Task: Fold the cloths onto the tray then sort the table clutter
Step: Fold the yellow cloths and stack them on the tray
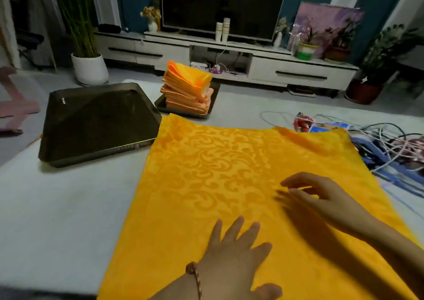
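As it fills the whole foreground, the white table [57, 208] carries everything else. A yellow cloth [218, 162] with a swirl pattern lies spread flat over its middle and right, reaching the near edge. At the far left corner of the cloth sits a large black tray [96, 120], just beside it. Behind that, a smaller black tray [160, 105] holds a tall stack of folded orange cloths [188, 90]. A tangle of white and dark cables [390, 143] lies along the right side, partly under the cloth's edge.

The left hand [234, 253] presses flat on the near part of the cloth, fingers straight and spread wide. The right hand [321, 196] is over the cloth farther right, fingers loosely curved and holding nothing; it is blurred, so contact is unclear. Red-handled pliers [302, 123] lie by the cables. A beaded bracelet [195, 274] circles the left wrist.
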A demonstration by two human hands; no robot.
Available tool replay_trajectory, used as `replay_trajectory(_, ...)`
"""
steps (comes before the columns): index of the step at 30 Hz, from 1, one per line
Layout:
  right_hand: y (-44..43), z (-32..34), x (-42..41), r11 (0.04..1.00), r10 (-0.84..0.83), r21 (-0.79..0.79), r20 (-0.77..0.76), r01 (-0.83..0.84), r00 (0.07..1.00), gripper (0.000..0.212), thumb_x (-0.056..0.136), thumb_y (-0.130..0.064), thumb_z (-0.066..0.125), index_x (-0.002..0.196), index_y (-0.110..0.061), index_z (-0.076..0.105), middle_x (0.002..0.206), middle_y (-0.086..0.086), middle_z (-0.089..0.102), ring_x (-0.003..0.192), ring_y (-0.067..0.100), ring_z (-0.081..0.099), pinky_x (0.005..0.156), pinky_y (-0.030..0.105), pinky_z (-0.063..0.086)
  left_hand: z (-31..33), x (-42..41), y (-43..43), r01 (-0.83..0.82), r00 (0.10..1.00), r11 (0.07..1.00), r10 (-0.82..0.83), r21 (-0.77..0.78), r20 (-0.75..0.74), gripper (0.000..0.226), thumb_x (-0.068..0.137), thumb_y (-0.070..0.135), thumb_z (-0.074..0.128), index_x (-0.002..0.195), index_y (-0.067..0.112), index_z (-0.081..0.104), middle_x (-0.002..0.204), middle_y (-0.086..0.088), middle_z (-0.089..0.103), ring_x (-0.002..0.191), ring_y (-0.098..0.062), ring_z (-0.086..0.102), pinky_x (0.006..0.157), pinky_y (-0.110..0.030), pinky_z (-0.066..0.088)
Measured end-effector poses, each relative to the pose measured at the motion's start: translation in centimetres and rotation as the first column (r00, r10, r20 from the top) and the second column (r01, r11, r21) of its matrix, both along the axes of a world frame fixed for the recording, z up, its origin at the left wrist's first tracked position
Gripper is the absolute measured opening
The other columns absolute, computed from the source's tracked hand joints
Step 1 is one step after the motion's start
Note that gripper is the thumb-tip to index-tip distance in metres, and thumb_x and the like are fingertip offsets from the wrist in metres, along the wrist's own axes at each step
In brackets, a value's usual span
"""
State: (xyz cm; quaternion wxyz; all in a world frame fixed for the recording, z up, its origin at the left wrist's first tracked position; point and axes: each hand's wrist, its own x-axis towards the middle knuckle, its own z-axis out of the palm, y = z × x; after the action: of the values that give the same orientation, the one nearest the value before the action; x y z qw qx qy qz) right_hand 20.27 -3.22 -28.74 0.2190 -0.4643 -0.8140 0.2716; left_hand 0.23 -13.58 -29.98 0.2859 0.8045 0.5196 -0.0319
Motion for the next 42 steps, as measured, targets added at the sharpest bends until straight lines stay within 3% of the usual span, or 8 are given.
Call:
replay_trajectory(1,-0.8,-0.5,0.7,1.0,-0.007,0.009,-0.043,0.008,0.999,0.014,0.091,-0.009,0.058,0.096,-0.019,0.066,0.096,-0.015,0.067,0.093,-0.005,0.059,0.08,0.011,0.045,-1.9,0.7,-0.3,0.055,0.997,0.998,-0.054,0.012,-0.058,0.104,0.054,0.082,-0.001,0.148,0.038,0.003,0.15,0.018,-0.023,0.136,-0.011,-0.03,0.109,-0.048,-0.021)
replay_trajectory(15,-7.0,-2.7,5.5,0.966,0.248,0.096,-0.069,-0.241,0.966,0.029,0.086,-0.049,0.054,0.106,-0.029,0.062,0.111,-0.02,0.059,0.109,0.001,0.055,0.092,0.015,0.04,-3.5,1.6,1.9,-0.05,0.975,0.955,0.111,0.293,-0.194,0.099,0.049,0.081,-0.029,0.141,0.044,-0.02,0.14,0.02,-0.034,0.131,-0.002,-0.032,0.111,-0.04,-0.017)
replay_trajectory(24,-9.1,-4.9,5.1,0.938,0.346,-0.068,0.244,-0.34,0.906,0.094,0.053,-0.092,0.04,0.132,-0.063,-0.002,0.143,-0.039,-0.016,0.133,-0.016,-0.018,0.11,0.011,0.001,-4.2,1.3,6.0,-0.135,0.966,0.931,0.2,0.34,-0.165,0.075,0.076,0.062,0.005,0.147,0.038,0.002,0.156,0.012,-0.009,0.143,-0.008,-0.012,0.114,-0.039,-0.009)
replay_trajectory(28,-10.4,-5.8,4.7,0.93,0.273,0.175,0.264,-0.325,0.925,0.077,0.067,-0.07,0.058,0.131,-0.041,0.024,0.151,-0.016,0.01,0.14,-0.004,0.002,0.107,0.006,0.002,-4.1,1.1,5.5,-0.172,0.983,0.857,0.179,0.485,0.032,0.07,0.083,0.059,0.022,0.137,0.021,0.045,0.147,-0.004,0.039,0.138,-0.022,0.032,0.111,-0.047,0.021)
replay_trajectory(31,-10.7,-5.3,4.4,0.912,0.266,0.265,0.199,-0.313,0.943,0.05,0.067,-0.046,0.057,0.113,-0.032,0.043,0.137,-0.003,0.047,0.132,0.006,0.03,0.105,0.012,0.016,-3.6,0.9,3.9,-0.112,0.994,0.775,0.096,0.622,0.059,0.043,0.083,0.038,0.041,0.107,0.011,0.065,0.107,-0.009,0.066,0.097,-0.029,0.064,0.079,-0.043,0.05)
replay_trajectory(35,-9.3,-4.0,4.2,0.978,0.172,-0.088,-0.187,-0.191,0.967,0.016,0.078,-0.038,0.058,0.093,-0.044,0.059,0.113,-0.016,0.065,0.116,-0.006,0.051,0.098,0.018,0.038,-3.2,1.4,-0.6,-0.078,0.986,0.852,-0.011,0.518,0.168,0.048,0.091,0.056,0.036,0.11,0.018,0.061,0.106,0.001,0.065,0.098,-0.014,0.056,0.083,-0.031,0.042)
replay_trajectory(39,-7.7,-2.9,4.1,0.982,0.028,-0.177,-0.229,-0.07,0.973,0.012,0.086,-0.025,0.061,0.079,-0.023,0.07,0.085,-0.003,0.072,0.085,0.012,0.065,0.081,0.037,0.048,-3.1,2.6,-3.8,0.031,0.996,0.894,0.012,0.448,-0.092,0.093,0.079,0.08,0.017,0.14,0.014,0.039,0.144,-0.001,0.042,0.131,-0.016,0.043,0.107,-0.034,0.033)
replay_trajectory(42,-7.3,-2.0,4.2,0.976,0.011,-0.207,-0.232,-0.061,0.973,0.017,0.087,-0.013,0.062,0.073,-0.018,0.069,0.079,0.009,0.07,0.07,0.017,0.061,0.068,0.037,0.046,-2.7,2.8,-3.8,0.063,0.991,0.887,-0.003,0.457,-0.131,0.083,0.078,0.067,0.017,0.147,0.022,0.011,0.153,0.005,0.014,0.14,-0.01,0.014,0.114,-0.032,0.016)
